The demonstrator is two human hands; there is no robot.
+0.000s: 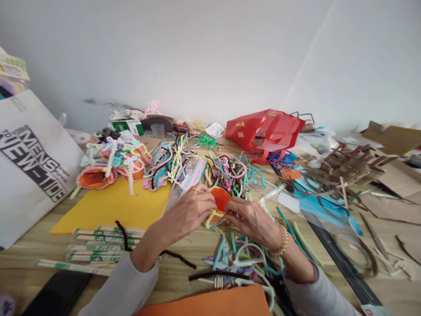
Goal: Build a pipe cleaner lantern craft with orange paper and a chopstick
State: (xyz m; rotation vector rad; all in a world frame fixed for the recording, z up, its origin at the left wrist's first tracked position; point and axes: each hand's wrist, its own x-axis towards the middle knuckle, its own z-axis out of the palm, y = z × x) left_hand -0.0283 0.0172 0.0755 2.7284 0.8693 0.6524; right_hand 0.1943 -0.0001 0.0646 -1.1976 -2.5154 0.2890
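Observation:
Both hands meet at the middle of the table around a small orange paper cone [221,198] edged with yellow pipe cleaner [210,219]. My left hand [189,210] has its fingers closed on the cone's left side. On the right side, my right hand [255,221] pinches the rim, its fingertips partly hidden. Just beyond them lies a tangled pile of coloured pipe cleaners [226,173]. Below my right hand are scissors with pale handles [251,256] among loose pipe cleaner pieces. Orange cones trimmed with fuzzy pink [97,177] stand at the left.
A yellow sheet [112,208] and paper-wrapped chopsticks [95,250] lie at left, beside a large white bag [36,175]. An orange sheet [210,303] is at the near edge. Behind sits a red bag [246,131]; brown woven pieces [355,164] are at right.

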